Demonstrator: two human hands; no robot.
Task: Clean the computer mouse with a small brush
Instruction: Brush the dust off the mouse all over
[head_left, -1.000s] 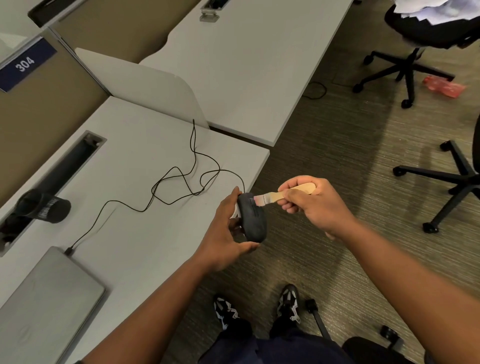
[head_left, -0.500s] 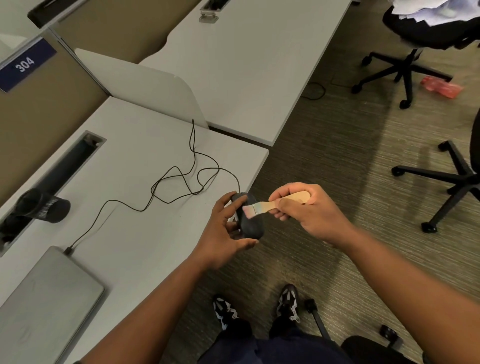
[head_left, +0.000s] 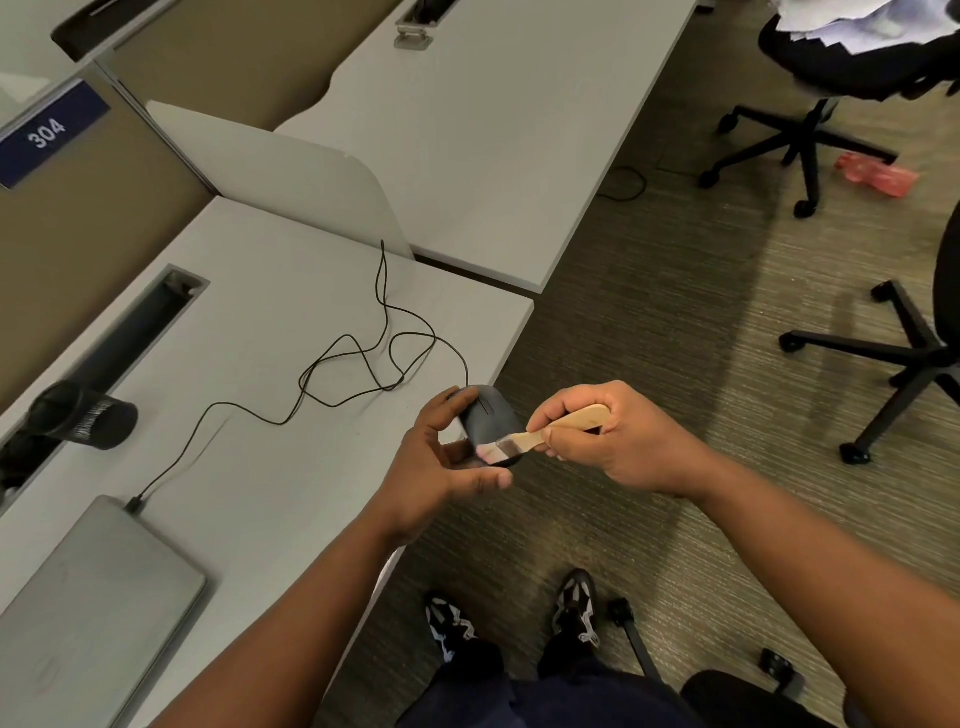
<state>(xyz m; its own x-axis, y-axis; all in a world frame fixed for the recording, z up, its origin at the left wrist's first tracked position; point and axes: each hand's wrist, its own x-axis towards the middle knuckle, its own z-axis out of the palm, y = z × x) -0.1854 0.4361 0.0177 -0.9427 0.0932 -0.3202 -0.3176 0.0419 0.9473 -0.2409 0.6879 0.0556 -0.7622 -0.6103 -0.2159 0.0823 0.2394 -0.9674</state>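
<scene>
Mouse (head_left: 485, 415) has been turned since a second ago: it was edge-on, now its top faces up, cradled in the left hand (head_left: 434, 467) just off the desk's (head_left: 260, 467) right edge. Right hand (head_left: 608, 441) pinches the brush (head_left: 540, 434), bristles now down at the rear end, probably touching. Looks like top-shell sweeping is underway.

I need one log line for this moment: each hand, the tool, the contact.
left hand: holds mouse | right hand: grips brush | contact: bristles on mouse, near end | cable: on desk
</scene>
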